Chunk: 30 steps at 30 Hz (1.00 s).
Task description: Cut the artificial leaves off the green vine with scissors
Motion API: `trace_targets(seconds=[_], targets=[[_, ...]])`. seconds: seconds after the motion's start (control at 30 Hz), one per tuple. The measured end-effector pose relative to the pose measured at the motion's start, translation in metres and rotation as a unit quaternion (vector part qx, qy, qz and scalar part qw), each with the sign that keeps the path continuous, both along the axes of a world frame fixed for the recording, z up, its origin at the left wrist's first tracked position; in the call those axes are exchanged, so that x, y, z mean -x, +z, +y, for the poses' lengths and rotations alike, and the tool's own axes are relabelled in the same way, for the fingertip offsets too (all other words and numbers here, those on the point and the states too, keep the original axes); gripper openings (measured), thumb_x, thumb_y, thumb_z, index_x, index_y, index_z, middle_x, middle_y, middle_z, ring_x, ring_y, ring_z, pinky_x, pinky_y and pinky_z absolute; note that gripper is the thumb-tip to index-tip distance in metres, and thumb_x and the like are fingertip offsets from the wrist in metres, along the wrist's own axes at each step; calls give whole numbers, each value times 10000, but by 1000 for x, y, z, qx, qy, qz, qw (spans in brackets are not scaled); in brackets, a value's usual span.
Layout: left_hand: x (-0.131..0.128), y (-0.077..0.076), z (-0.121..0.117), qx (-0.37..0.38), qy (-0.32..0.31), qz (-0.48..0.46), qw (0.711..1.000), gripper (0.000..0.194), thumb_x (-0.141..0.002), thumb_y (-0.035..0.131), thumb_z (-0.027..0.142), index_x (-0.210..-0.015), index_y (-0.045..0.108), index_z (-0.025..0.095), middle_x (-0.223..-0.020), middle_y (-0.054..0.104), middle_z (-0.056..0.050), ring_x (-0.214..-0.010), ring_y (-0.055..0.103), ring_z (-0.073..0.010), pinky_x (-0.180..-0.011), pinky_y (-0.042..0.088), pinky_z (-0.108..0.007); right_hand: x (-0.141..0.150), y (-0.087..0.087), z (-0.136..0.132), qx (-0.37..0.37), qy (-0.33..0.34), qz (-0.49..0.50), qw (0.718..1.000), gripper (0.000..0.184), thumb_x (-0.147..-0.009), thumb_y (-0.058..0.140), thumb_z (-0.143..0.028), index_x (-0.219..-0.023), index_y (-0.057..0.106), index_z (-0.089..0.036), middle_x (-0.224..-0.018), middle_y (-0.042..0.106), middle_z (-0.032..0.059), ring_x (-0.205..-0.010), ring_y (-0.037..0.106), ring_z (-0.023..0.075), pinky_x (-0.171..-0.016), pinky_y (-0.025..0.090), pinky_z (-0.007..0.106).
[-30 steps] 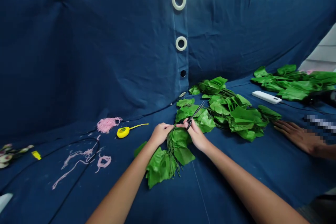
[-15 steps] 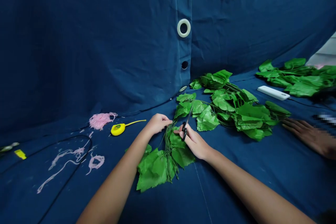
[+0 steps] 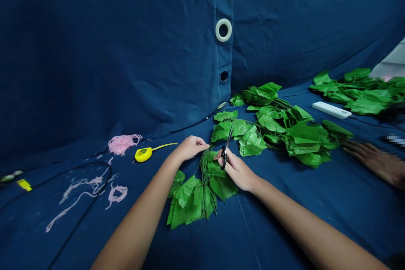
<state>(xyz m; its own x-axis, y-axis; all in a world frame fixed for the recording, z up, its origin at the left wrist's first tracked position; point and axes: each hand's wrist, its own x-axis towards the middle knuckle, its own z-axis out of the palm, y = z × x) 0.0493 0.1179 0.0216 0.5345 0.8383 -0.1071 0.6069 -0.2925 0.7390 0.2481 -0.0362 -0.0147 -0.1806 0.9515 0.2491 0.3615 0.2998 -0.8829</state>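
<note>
My left hand [image 3: 191,148] pinches the top end of a bunch of green artificial leaf vines [image 3: 190,196], thumb and fingertips together. Thin stems hang from there over the blue cloth, with leaves spread on both sides. Black-handled scissors [image 3: 228,145] are in my right hand [image 3: 238,169], blades pointing up and away from me. That hand's fingertips are close to the hanging stems; whether they touch them I cannot tell. Just beyond both hands lies a larger pile of leaf vines [image 3: 303,139].
At left are a pink yarn bundle [image 3: 122,144], a yellow tape measure [image 3: 144,154], loose yarn [image 3: 117,194] and a black cable [image 3: 80,221]. To the right lie a white power strip [image 3: 331,110], more leaves [image 3: 367,95] and another person's hand [image 3: 375,162]. A blue curtain [image 3: 126,50] hangs behind.
The view has shifted slightly, so everything sits a little further right. Both hands keep their grips, with hardly any movement at the stems.
</note>
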Motion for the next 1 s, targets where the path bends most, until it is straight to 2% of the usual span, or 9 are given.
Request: trace_targets(seconds=[0.13,0.2,0.33,0.47,0.6,0.77,0.83,0.93,1.0], targets=[[-5,0,-1,8,5,-31,999,333,-752,721,480,-806,753,153,-737,688,-44,-636,561,-157,-580,394,-252,-1,-1,-3,-1,-4,-11,1000,332,-1063,423,-501,-1181,517,-205,-1288,627,99,-1136,593,231,-1000,436,339],[-8,2,-4,25,15,-47,998,374,-794,671,514,-839,735,149,-716,658,-35,-610,534,-145,-564,375,-246,0,-1,-1,-20,-20,4,1000,349,-1061,424,-510,-1190,531,-204,-1320,604,107,-1188,569,244,-1051,419,365],[-15,15,-18,68,2,-74,995,525,-852,578,653,-919,724,154,-717,625,-25,-618,507,-134,-556,346,-225,3,3,12,-66,-64,104,990,383,-1067,383,-543,-1124,534,-195,-1258,596,110,-1321,496,243,-1140,372,363],[-18,29,-29,118,-17,-95,988,593,-822,611,713,-987,732,157,-721,616,-26,-657,512,-141,-569,330,-222,5,4,32,-66,-56,131,988,483,-1053,338,-629,-1127,533,-193,-1188,604,92,-1181,559,207,-1083,421,313],[-16,35,-29,137,-23,-117,983,493,-800,688,628,-970,730,167,-763,628,-19,-712,529,-149,-585,342,-225,6,-1,41,-51,-35,130,990,582,-1033,287,-699,-1139,533,-182,-1100,610,77,-1017,566,181,-1009,448,300],[-11,41,-24,159,-22,-203,966,398,-810,698,556,-804,645,161,-781,648,-27,-737,596,-156,-672,446,-249,6,-7,43,-26,-6,112,993,569,-1028,334,-695,-1107,566,-182,-1135,630,70,-1062,566,184,-1047,424,306],[-10,48,-25,188,-12,-229,955,391,-850,646,555,-851,647,164,-843,691,-61,-788,652,-185,-742,500,-287,6,-9,44,-16,-3,109,994,569,-1024,347,-694,-1088,587,-182,-1131,637,72,-1073,574,192,-1038,438,313],[-6,67,-32,235,3,-274,933,423,-870,631,546,-1055,691,171,-1024,742,-112,-930,703,-241,-848,550,-350,8,-11,45,-4,2,116,993,575,-1026,331,-691,-1118,608,-195,-1147,651,88,-1077,602,202,-1021,478,325],[-3,80,-38,220,-22,-269,938,537,-908,569,602,-1218,685,180,-1169,731,-132,-1066,695,-272,-917,555,-373,9,-12,45,-3,2,122,993,567,-1007,384,-700,-1148,622,-205,-1156,661,95,-1108,608,212,-1034,490,331]])
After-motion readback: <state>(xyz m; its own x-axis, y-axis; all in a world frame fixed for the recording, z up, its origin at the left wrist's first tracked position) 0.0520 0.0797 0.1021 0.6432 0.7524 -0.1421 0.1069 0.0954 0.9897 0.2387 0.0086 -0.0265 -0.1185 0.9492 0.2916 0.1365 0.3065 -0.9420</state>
